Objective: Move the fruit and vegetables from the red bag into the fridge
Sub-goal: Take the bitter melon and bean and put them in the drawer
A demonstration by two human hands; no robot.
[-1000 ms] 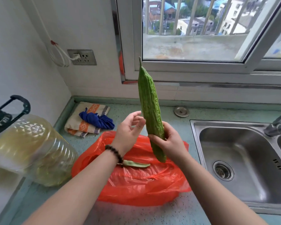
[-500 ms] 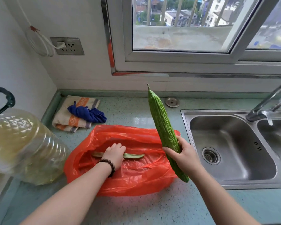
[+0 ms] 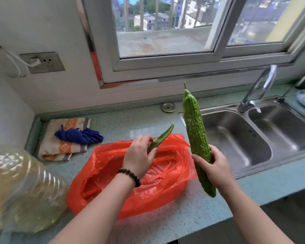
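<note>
Gripping bitter gourd (image 3: 195, 131), right hand (image 3: 214, 166)

**Both hands raised, each gripping a vegetable**

Both bare forearms reach forward from the bottom of the view, angled slightly toward each other. The left hand (image 3: 139, 156) is seen from its back, a dark beaded bracelet (image 3: 129, 176) round the wrist; its fingers and thumb pinch the lower end of a slim, flat green pod (image 3: 161, 138), which slants up and to the right. The right hand (image 3: 214, 164) is wrapped round the lower part of a long, bumpy green bitter gourd (image 3: 195, 134), thumb across the front and fingers curled behind, holding it nearly upright with the stem end on top.
</note>
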